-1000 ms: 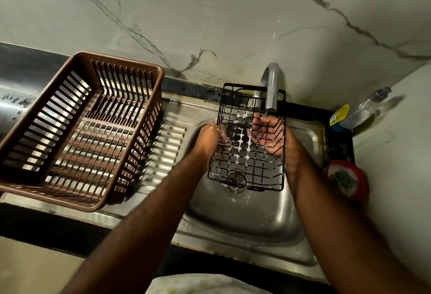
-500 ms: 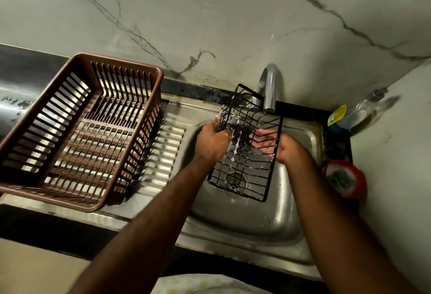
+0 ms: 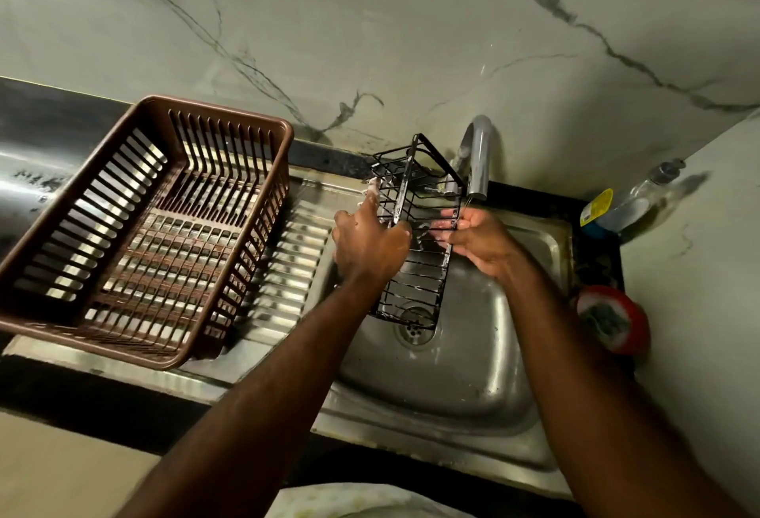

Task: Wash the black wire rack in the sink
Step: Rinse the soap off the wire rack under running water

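The black wire rack (image 3: 415, 271) is held tilted on edge above the steel sink (image 3: 473, 373), just left of the chrome tap (image 3: 479, 160). My left hand (image 3: 366, 242) grips its left side, thumb over a wire and a soapy forefinger stretched along the frame. My right hand (image 3: 481, 238) pinches the rack's right edge under the tap spout. The rack's lower end hangs over the drain (image 3: 415, 330).
A brown plastic dish basket (image 3: 140, 229) stands on the ribbed drainboard at left. At right, a clear bottle with a yellow label (image 3: 629, 205) lies on the ledge, and a red round holder with a scrubber (image 3: 612, 324) sits by the sink's corner. A marble wall rises behind.
The rack has turned from facing me flat to standing on edge, its open side swung left. Both hands shifted their hold to its side edges.
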`<control>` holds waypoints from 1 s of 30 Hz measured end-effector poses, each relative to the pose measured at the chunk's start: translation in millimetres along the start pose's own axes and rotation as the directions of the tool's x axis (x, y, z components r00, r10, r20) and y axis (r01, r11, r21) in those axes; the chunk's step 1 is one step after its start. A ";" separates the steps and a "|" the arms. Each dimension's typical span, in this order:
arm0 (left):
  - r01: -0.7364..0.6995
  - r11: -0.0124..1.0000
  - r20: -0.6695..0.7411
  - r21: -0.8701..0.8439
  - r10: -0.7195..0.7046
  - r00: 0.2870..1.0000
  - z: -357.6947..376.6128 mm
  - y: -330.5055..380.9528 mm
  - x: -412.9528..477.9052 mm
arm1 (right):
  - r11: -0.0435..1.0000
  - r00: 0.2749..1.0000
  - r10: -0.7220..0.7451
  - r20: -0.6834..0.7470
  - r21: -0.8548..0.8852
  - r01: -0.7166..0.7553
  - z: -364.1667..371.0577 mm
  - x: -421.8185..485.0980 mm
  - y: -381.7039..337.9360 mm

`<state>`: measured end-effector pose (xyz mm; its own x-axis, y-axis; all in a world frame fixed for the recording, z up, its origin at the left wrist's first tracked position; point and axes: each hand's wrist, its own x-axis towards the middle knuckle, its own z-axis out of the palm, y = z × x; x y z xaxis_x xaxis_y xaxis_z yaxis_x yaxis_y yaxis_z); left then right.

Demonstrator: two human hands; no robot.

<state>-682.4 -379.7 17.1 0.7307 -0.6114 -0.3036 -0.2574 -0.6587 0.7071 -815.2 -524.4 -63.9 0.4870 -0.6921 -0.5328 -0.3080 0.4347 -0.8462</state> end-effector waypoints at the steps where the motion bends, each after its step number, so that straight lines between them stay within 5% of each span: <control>1: -0.019 1.000 -0.002 0.018 0.019 1.000 0.1 0.2 -2.2 | 0.999 1.000 -0.001 -0.024 -0.040 0.000 0.6 -0.7 -2.0; 6: -0.110 0.989 -0.010 0.101 0.112 0.994 1.9 2.9 -10.8 | 0.989 0.979 -0.047 -0.199 -0.149 0.017 6.7 1.2 -4.9; 11: -0.068 0.995 0.038 -0.079 0.071 0.997 0.3 -0.5 -3.3 | 0.995 0.948 0.013 -0.318 0.097 0.019 8.3 3.5 -3.4; 14: 0.033 0.926 0.100 -0.376 0.005 0.995 5.8 -6.8 0.4 | 0.971 0.976 0.159 -0.152 0.202 -0.127 11.6 -0.3 -3.1; 17: 0.103 0.872 0.156 -0.478 -0.030 0.987 8.6 -16.2 4.9 | 0.912 0.983 0.181 -0.028 0.380 -0.157 5.5 -5.5 -5.8; 30: 0.120 0.880 0.300 -0.459 0.027 0.954 5.8 -10.9 15.8 | 0.840 0.982 -0.069 0.176 0.540 -0.038 -24.9 -15.7 11.9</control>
<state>-671.7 -384.7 1.0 0.5002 -0.7322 -0.4622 0.1510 -0.4519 0.8792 -846.8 -522.7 -65.6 0.6434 -0.6079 -0.4654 0.1642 0.7033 -0.6917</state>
